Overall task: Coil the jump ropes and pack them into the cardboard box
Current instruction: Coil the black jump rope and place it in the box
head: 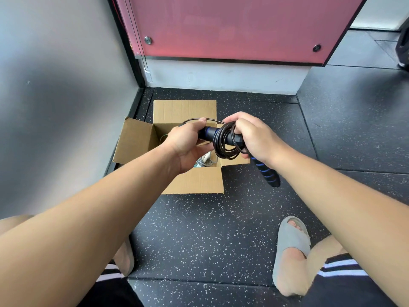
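A black jump rope [225, 142] with black-and-blue handles is wound into a coil, and I hold it just above the open cardboard box [194, 180] on the floor. My left hand [188, 142] grips one handle and pinches a strand of the cord. My right hand [252, 138] grips the coil and the other handle [267, 173], whose ribbed end sticks out down to the right. Inside the box, partly hidden by my hands, lie pale coiled ropes [204, 161].
The box stands in a corner, with a grey wall [66, 85] to the left and a pink panel [232, 27] behind. The speckled black rubber floor [210, 229] spreads in front. My feet in grey slippers [290, 240] are at the bottom.
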